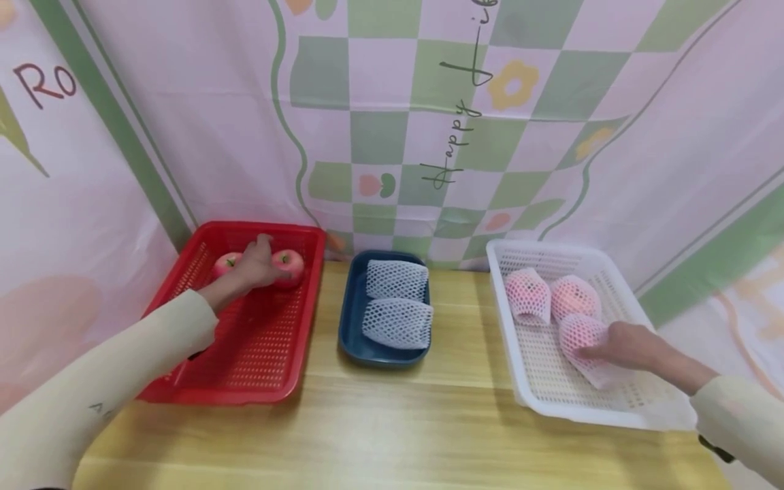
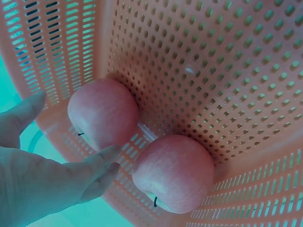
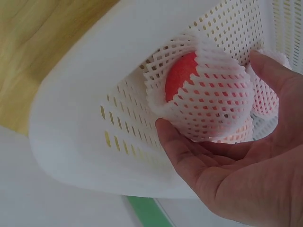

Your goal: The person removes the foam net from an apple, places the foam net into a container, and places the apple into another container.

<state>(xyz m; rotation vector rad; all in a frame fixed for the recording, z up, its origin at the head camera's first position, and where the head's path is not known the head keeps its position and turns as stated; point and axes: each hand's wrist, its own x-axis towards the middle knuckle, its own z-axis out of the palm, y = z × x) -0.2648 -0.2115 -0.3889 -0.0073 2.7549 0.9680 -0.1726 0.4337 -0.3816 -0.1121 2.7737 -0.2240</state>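
Note:
In the head view my left hand [image 1: 256,265] reaches into the red basket [image 1: 309,306], over two bare red apples. In the left wrist view its fingers are extended and parted beside the upper apple [image 2: 103,113] and the lower apple [image 2: 174,172], gripping neither. At the white basket [image 1: 514,371], my right hand [image 1: 633,350] spreads thumb and fingers loosely around an apple in a white foam net [image 3: 213,92]. Red skin shows through the net's open end. Two more netted apples, the left one [image 1: 528,296] and the back one [image 1: 576,297], lie beside it.
Between the baskets a dark blue tray [image 1: 352,344] holds white foam nets [image 1: 398,323], laid flat in two groups. All three containers stand on a wooden table [image 1: 392,422]. A printed cloth [image 1: 380,136] hangs right behind them.

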